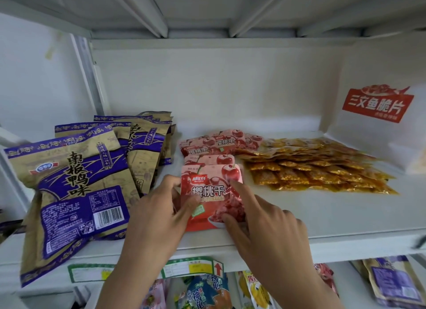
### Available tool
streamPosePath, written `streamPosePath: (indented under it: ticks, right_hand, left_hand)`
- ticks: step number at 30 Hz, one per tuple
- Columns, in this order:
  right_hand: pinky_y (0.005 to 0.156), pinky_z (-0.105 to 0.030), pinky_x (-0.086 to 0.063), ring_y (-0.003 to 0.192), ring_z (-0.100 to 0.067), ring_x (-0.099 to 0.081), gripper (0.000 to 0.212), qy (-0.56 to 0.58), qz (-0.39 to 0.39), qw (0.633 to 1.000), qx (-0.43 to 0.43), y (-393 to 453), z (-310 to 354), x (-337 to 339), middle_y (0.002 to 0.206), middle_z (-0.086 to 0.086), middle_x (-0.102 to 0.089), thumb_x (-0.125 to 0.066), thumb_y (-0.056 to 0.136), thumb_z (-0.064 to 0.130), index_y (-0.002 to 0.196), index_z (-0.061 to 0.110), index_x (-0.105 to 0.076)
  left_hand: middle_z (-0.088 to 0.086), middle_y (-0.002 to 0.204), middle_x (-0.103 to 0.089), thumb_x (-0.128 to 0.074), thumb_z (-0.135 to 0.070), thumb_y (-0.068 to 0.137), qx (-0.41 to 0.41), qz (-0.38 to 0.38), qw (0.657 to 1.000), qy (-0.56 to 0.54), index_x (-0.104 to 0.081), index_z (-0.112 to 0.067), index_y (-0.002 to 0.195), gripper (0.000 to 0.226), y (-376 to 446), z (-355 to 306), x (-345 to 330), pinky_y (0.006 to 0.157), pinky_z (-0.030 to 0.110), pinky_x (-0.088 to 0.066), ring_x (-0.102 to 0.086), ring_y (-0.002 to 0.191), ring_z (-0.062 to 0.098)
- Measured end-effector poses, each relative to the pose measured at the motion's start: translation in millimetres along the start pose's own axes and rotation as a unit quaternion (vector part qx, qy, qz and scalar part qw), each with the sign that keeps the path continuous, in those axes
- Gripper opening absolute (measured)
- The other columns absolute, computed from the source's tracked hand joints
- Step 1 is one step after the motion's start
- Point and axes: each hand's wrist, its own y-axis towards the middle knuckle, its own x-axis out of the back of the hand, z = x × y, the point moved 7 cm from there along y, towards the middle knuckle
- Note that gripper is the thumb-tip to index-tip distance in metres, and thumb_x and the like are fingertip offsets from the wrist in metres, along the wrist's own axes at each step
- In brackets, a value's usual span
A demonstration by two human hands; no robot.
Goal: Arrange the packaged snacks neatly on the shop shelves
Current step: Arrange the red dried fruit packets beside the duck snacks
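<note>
Both hands (207, 207) hide the cherry packet's (208, 191) sides.

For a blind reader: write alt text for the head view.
Both hands, left and right, hold a red cherry snack packet at the front of a white shelf, between purple-and-gold bags and flat golden packets.
</note>
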Motion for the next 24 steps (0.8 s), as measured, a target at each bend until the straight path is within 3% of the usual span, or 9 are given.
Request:
streamPosePath:
  ticks: [3,5,9,12,15,18,22,24]
  right_hand:
    - [0.065,-0.033,-0.044,0.075,-0.015,-0.052,0.062,0.013,0.047,0.999,-0.021,5,-3,-3,0.081,0.016,-0.045,-0.041,0.101,0.067,0.151,0.053,-0.007]
    - [0.070,-0.033,-0.044,0.077,-0.015,-0.051,0.062,0.001,0.084,0.996,-0.021,11,-2,-4,0.076,0.016,-0.044,-0.043,0.100,0.068,0.148,0.054,-0.008]
    - [0.070,-0.030,-0.053,0.067,-0.002,-0.057,0.048,0.045,0.132,0.990,-0.023,31,-9,4,0.069,0.012,-0.058,-0.052,0.098,0.064,0.141,0.051,-0.036]
    - [0.060,-0.026,-0.052,0.064,-0.004,-0.062,0.028,0.033,0.031,0.999,-0.022,83,-19,27,0.070,0.014,-0.063,-0.056,0.101,0.053,0.127,0.042,-0.057]
    - [0.081,-0.035,-0.057,0.089,-0.014,-0.067,0.021,0.004,0.036,0.999,-0.015,160,-27,11,0.098,0.009,-0.072,-0.052,0.103,0.048,0.119,0.038,-0.063]
    - [0.092,-0.037,-0.050,0.116,-0.021,-0.064,0.032,-0.062,0.127,0.989,0.048,227,-21,-41,0.127,0.007,-0.069,-0.054,0.100,0.052,0.128,0.038,-0.061]
    - [0.114,-0.042,-0.038,0.144,-0.025,-0.045,0.068,-0.052,0.302,0.946,0.100,267,-12,-114,0.161,0.001,-0.045,-0.063,0.098,0.056,0.157,0.031,-0.039]
    - [0.119,-0.048,-0.036,0.147,-0.028,-0.042,0.090,-0.069,0.337,0.935,0.090,276,-18,-132,0.165,-0.001,-0.040,-0.071,0.088,0.065,0.161,0.031,-0.030]
  left_hand:
    - [-0.008,0.065,-0.057,-0.046,-0.078,0.075,-0.007,-0.027,0.999,0.030,-0.030,-0.045,0.110,0.052,0,-3,2,0.055,0.039,-0.054,-0.058,0.057,0.004]
    - [-0.009,0.059,-0.052,-0.047,-0.081,0.073,-0.020,-0.028,0.999,0.014,-0.028,-0.049,0.107,0.050,-4,-6,3,0.048,0.033,-0.047,-0.053,0.051,0.001]
    - [-0.014,0.062,-0.056,-0.043,-0.085,0.074,-0.041,0.041,0.998,0.019,-0.043,-0.053,0.113,0.050,-11,-12,-4,0.048,0.021,-0.033,-0.056,0.057,-0.001]
    - [-0.044,0.080,-0.054,-0.035,-0.089,0.072,-0.058,0.088,0.993,0.055,-0.044,-0.054,0.120,0.059,-13,-20,-9,0.051,0.017,-0.029,-0.054,0.062,-0.007]
    - [-0.056,0.081,-0.045,-0.041,-0.085,0.079,-0.044,0.119,0.988,0.086,-0.041,-0.055,0.123,0.053,-14,-22,-13,0.054,0.018,-0.029,-0.050,0.058,-0.002]
    - [-0.019,0.071,-0.056,-0.049,-0.081,0.085,-0.024,0.123,0.989,0.081,-0.037,-0.056,0.125,0.049,-14,-20,-13,0.064,0.021,-0.039,-0.052,0.067,0.001]
    - [-0.019,0.082,-0.056,-0.046,-0.084,0.086,-0.019,0.130,0.986,0.102,-0.028,-0.059,0.126,0.051,-13,-15,-15,0.090,0.031,-0.052,-0.060,0.093,0.004]
    - [-0.021,0.083,-0.055,-0.046,-0.085,0.086,-0.024,0.130,0.985,0.109,-0.026,-0.059,0.128,0.053,-13,-14,-16,0.093,0.033,-0.053,-0.061,0.097,0.005]
